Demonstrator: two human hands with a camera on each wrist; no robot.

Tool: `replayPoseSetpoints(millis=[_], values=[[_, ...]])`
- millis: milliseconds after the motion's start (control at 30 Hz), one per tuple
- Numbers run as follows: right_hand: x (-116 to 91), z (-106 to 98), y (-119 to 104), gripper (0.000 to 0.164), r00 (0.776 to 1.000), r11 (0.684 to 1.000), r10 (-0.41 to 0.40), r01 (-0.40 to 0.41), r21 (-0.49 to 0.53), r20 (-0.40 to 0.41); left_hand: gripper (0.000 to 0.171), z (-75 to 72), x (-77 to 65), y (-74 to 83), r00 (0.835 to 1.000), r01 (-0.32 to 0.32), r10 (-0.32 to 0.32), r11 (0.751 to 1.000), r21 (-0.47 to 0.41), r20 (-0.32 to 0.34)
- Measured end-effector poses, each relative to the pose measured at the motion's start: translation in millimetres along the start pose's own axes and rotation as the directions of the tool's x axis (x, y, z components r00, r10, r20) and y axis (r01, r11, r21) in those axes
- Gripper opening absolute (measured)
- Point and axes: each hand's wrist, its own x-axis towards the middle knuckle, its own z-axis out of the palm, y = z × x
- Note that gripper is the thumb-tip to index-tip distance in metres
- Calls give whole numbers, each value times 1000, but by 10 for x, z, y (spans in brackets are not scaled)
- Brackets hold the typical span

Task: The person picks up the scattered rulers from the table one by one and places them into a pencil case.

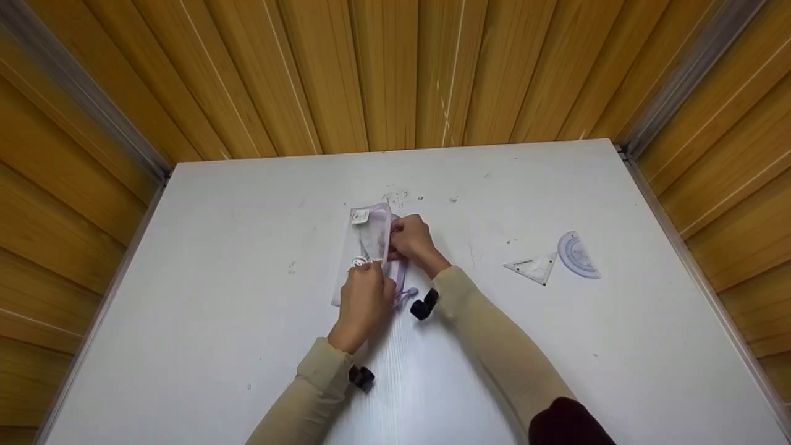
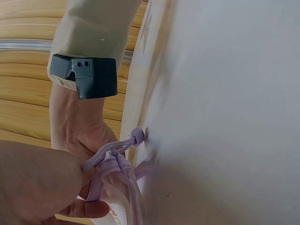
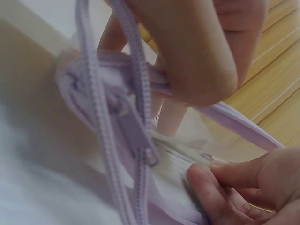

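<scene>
A see-through pencil case (image 1: pixel 372 238) with lilac zip edging lies on the white table, with white printed patches on its upper face. My left hand (image 1: pixel 364 296) grips its near end from above, fingers curled over the edge. A lilac zip pull (image 3: pixel 133 129) and cord loop (image 3: pixel 91 93) hang beside that hand. My right hand (image 1: pixel 413 240) is at the case's right side. In the right wrist view its fingers (image 3: pixel 206 187) pinch at the opening's edge, by a pale thin strip (image 3: pixel 180 157) whose kind is unclear. What lies inside is mostly hidden.
On the table (image 1: pixel 247 259) to the right lie a clear set square (image 1: pixel 536 268) and a bluish protractor (image 1: pixel 578 254), nearly touching. Yellow wood-look panels (image 1: pixel 383 74) stand behind the table and at both sides. Small dark marks dot the tabletop.
</scene>
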Motion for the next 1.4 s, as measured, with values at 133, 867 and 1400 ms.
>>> replayPoseSetpoints(millis=[133,867,1400], values=[[1,10,-9,7,1000,999,1,-1,-41,-2,19,4,2,-6,1000,-6,6,1000,-1,-10],[4,33,-41,11,999,993,-33,32,-116,-10,13,-18,9,-7,1000,-6,6,1000,-9,-8],[28,-10,-30,9,999,997,1,1,-74,35,14,-8,14,-1,1000,14,-14,1000,-8,21]])
